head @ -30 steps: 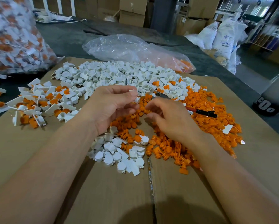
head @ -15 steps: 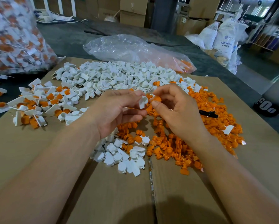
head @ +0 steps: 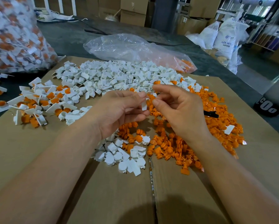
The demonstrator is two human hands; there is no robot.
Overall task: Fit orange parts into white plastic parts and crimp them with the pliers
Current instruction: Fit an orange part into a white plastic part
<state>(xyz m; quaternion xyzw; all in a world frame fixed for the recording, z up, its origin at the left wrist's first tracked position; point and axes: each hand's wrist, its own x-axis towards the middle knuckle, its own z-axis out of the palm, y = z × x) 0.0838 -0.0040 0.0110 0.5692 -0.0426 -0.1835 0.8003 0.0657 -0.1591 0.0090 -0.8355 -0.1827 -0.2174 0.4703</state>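
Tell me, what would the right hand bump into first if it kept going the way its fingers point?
Most likely the white part pinched in the left hand: the right hand points leftward at it, almost touching, though depth is hard to judge.

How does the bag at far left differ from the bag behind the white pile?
The far-left bag bulges full and stands tall; the rear bag lies slumped and mostly empty. The far-left bag holds mixed white-and-orange pieces; the rear bag shows only some orange parts at its right end. Both are clear plastic on the dark table.
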